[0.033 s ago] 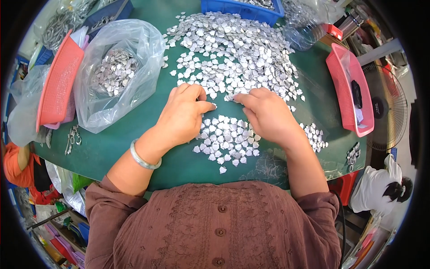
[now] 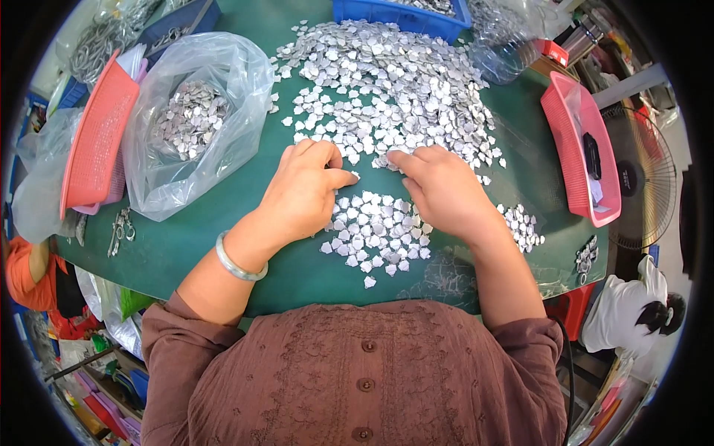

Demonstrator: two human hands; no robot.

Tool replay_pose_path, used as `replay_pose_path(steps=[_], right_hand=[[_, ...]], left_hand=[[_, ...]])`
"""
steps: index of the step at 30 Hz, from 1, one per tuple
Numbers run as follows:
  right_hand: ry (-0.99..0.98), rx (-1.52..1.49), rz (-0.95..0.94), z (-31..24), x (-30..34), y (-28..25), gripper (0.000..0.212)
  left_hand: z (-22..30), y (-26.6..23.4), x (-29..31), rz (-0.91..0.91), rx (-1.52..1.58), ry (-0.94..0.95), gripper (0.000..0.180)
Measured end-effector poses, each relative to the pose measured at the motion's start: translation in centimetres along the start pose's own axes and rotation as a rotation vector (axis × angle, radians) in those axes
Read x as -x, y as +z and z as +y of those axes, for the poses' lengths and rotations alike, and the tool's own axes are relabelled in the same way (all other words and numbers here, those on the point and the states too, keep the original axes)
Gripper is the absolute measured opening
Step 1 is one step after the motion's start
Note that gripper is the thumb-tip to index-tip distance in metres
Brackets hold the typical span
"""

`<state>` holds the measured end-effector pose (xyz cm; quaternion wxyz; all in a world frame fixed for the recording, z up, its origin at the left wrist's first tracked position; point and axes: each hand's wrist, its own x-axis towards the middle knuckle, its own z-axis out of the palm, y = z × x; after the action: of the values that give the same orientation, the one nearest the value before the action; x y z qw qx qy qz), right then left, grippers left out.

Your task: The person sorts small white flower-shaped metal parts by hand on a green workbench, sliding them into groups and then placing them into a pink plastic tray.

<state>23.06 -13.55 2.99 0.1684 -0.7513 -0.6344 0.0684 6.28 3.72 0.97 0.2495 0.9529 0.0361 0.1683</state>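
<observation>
Small flat silver metal pieces cover much of the green table [image 2: 201, 249]. A large heap [image 2: 401, 82] of them lies at the far middle, and a smaller loose group [image 2: 379, 230] lies nearer me. My left hand [image 2: 301, 189] rests at the heap's near edge with fingers bent; its thumb, apart from the index finger, touches one piece. Opposite it, my right hand [image 2: 446, 186] reaches its index finger onto pieces at the same edge, thumb held apart. Beside my right wrist is another small group [image 2: 523, 227]. The undersides of both hands are hidden.
A clear plastic bag [image 2: 245, 141] with more pieces stands left, beside a pink basket [image 2: 100, 134]. Another pink basket [image 2: 565, 141] is at right, near a fan [image 2: 647, 178]. A blue tray [image 2: 401, 16] sits beyond the heap. A person in white [image 2: 621, 316] is at far right.
</observation>
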Motion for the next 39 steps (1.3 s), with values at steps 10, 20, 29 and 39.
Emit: replay_pose_path(steps=[10, 20, 29, 39], right_hand=[[-0.068, -0.113, -0.030, 0.2, 0.8, -0.5, 0.030], [-0.059, -0.067, -0.078, 0.2, 1.2, -0.6, 0.027], [-0.027, -0.111, -0.021, 0.0, 1.2, -0.4, 0.025], [-0.001, -0.086, 0.014, 0.4, 1.3, -0.2, 0.027]], left_hand=[[0.3, 0.8, -0.3, 0.059, 0.032, 0.022, 0.040], [1.0, 1.4, -0.9, -0.011, -0.027, 0.012, 0.044], [0.9, 1.2, -0.7, 0.013, 0.001, 0.055, 0.038], [1.0, 1.4, -0.8, 0.008, 0.010, 0.061, 0.038]])
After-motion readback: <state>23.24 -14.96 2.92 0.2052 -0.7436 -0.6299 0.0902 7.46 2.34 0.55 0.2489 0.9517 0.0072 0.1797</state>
